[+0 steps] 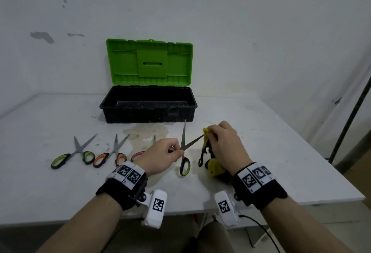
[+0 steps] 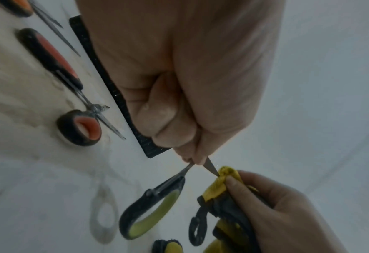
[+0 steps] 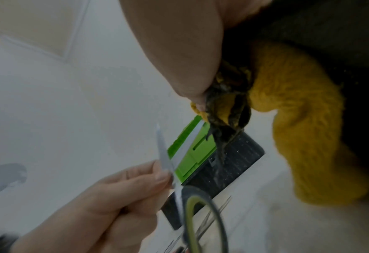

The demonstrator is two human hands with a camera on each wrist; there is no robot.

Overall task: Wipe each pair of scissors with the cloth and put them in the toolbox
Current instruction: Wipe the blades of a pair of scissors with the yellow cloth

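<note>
Three more scissors (image 1: 84,152) lie left on the table (image 1: 271,142), before the open toolbox (image 1: 148,104). The left hand (image 1: 160,156) pinches green-handled scissors (image 1: 184,152), blades spread; the right hand (image 1: 224,144) grips a yellow cloth (image 1: 214,167) round one blade tip.

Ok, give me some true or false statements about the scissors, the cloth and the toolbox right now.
1. The toolbox lid is open. True.
2. The left hand pinches the green-handled scissors near the pivot. True.
3. The right hand is empty. False: it holds the yellow cloth on one blade tip.
4. The held scissors' blades are closed. False: they are spread apart.
5. The orange-handled scissors lie in the toolbox. False: they lie on the table.
</note>
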